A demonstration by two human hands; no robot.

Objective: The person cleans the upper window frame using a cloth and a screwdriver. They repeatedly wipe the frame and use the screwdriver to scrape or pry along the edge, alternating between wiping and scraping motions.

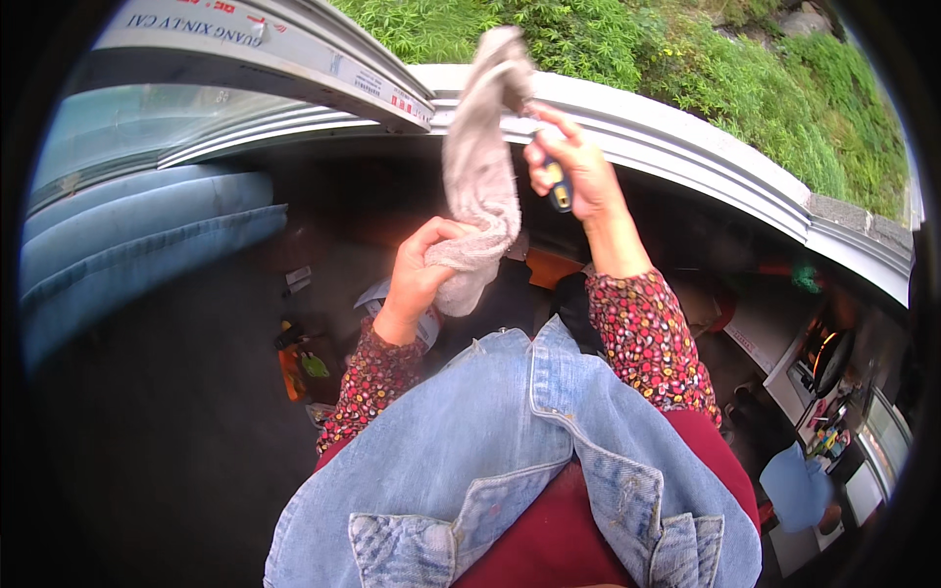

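A greyish-white cloth (480, 186) hangs in a long twisted strip in front of the window frame. My left hand (421, 274) is closed around its lower part. Higher and to the right, my right hand (573, 167) grips a hand tool with a dark blue and yellow handle (560, 186). The tool's far end meets the upper part of the cloth, which covers it and is smeared by motion, so its kind cannot be made out. Both hands are raised near the sill.
A white window frame (686, 132) curves across the far side, with green plants (627, 49) outside. An open sash (265, 49) stands at upper left above a blue curtain (137, 235). Assorted items, including a black pan (833, 363), lie at the right.
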